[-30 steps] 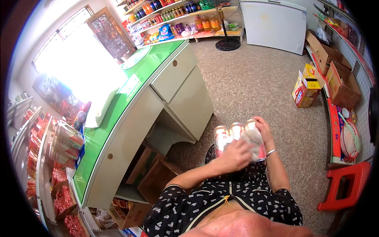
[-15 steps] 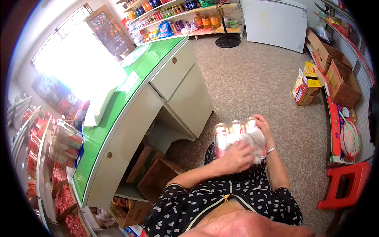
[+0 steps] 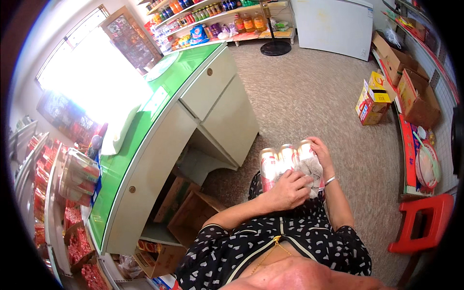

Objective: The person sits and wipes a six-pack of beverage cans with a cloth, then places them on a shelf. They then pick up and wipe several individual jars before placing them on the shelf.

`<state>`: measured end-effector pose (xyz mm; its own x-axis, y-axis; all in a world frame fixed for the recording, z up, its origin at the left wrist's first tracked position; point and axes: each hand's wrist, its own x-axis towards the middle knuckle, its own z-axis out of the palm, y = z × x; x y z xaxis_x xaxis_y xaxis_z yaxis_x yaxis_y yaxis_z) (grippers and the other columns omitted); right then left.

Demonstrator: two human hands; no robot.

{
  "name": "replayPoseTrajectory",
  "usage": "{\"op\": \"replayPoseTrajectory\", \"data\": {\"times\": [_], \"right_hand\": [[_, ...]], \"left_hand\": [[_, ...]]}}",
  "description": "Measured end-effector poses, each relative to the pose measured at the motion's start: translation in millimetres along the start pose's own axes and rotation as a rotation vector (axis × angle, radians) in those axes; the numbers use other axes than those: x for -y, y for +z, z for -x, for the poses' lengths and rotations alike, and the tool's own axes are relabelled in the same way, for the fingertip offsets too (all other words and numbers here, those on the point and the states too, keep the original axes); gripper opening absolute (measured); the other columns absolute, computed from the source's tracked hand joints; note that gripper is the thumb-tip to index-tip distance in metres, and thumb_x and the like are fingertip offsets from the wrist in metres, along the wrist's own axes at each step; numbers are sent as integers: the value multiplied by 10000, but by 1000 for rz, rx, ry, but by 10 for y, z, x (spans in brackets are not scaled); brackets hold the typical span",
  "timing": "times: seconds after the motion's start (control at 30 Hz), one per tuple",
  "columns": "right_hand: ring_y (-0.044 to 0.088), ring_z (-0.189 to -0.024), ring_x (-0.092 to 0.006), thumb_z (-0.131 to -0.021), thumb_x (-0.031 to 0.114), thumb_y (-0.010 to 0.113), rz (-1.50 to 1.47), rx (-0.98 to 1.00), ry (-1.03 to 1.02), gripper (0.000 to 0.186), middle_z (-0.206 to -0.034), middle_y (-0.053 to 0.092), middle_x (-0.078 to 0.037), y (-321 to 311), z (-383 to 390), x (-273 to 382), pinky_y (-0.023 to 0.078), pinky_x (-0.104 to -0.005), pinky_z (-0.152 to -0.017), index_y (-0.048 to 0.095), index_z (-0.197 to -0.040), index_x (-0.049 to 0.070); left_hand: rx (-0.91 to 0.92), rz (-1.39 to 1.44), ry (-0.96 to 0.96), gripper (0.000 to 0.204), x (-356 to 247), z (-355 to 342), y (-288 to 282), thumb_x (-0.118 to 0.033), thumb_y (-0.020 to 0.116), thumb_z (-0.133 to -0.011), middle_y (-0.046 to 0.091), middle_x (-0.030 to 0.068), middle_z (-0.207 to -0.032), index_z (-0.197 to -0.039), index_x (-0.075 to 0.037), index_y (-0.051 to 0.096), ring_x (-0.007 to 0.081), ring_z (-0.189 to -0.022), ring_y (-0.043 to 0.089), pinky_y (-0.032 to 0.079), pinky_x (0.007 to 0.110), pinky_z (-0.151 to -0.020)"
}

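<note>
A pack of white and red drink cans (image 3: pixel 269 166) with gold-coloured rims rests on my lap, several of them side by side. My right hand (image 3: pixel 323 155) grips the pack's right side, fingers around the end can. Bunched against the front of the cans is a grey cloth (image 3: pixel 311 169). My left hand (image 3: pixel 290 190) presses this cloth onto the cans with its fingers closed over it. The cloth and my left hand hide the lower middle and right of the pack.
To the left stands a desk with a green top (image 3: pixel 123 157), open cardboard boxes (image 3: pixel 193 212) under it. A red stool (image 3: pixel 423 224) is at the right, near shelving with cartons. A yellow and red box (image 3: pixel 373 101) sits on the floor. A white chest freezer (image 3: pixel 333 29) stands behind.
My left hand and the cloth, blurred by motion before, are sharper now and have shifted slightly on the cans. My right hand keeps its grip, and the whole view has moved a little.
</note>
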<state>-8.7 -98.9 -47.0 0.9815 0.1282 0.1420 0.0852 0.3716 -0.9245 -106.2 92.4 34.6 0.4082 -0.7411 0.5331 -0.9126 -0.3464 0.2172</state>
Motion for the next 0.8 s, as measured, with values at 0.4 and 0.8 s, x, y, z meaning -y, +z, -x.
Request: {"op": "replayPoseTrajectory", "data": {"times": [0.4,0.8], "right_hand": [[600,-969,-141,-894,167,514,81,-17,-1,307,-1070,650,-85,-31,-35,-116,483,-258,-845,564,-1154,12],[562,-891,-80,-922,177,530,-46,49,13,263,-1001,621,-14,-54,4,-37,473,-240,-789,581,-1141,40]], "left_hand": [[16,-54,-34,253,132,-64,-98,-126,737,-685,605,92,-1141,-912,-78,637,291,-997,558,452,426,-824],[-43,-105,-165,211,502,-112,-256,-90,704,-717,609,136,-1103,-915,-39,653,325,-943,565,452,442,-834]]}}
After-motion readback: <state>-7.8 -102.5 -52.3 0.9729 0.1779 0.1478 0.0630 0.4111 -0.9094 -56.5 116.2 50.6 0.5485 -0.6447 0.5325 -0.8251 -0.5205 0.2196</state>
